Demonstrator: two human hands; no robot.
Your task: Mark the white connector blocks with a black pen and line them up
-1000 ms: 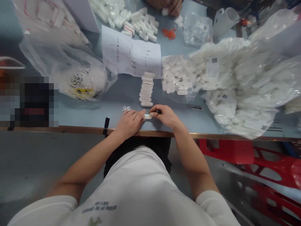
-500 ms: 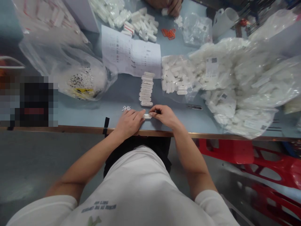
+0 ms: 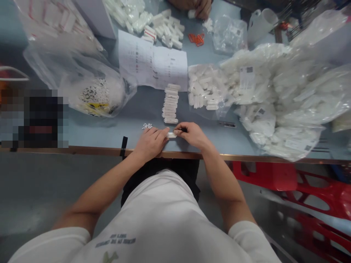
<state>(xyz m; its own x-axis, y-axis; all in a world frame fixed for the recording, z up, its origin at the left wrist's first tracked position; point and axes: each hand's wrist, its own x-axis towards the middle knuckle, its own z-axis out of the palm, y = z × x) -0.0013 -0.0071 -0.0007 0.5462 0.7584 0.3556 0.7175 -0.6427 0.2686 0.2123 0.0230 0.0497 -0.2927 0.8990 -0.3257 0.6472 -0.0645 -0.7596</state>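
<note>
scant shift since earlier: white strip between left grip, closed on one end, and right grip, pinched, contents unclear

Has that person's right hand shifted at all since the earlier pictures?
No, not visibly: the right hand stays at the right end of the small white piece, equally far from the black tape.

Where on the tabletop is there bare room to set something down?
Bare tabletop lies between the bag of black-and-white bits and the row of white pieces, and right of the right hand, below the small metal tool. It is crowded around the white piece at both hands, and far right among clear bags.
</note>
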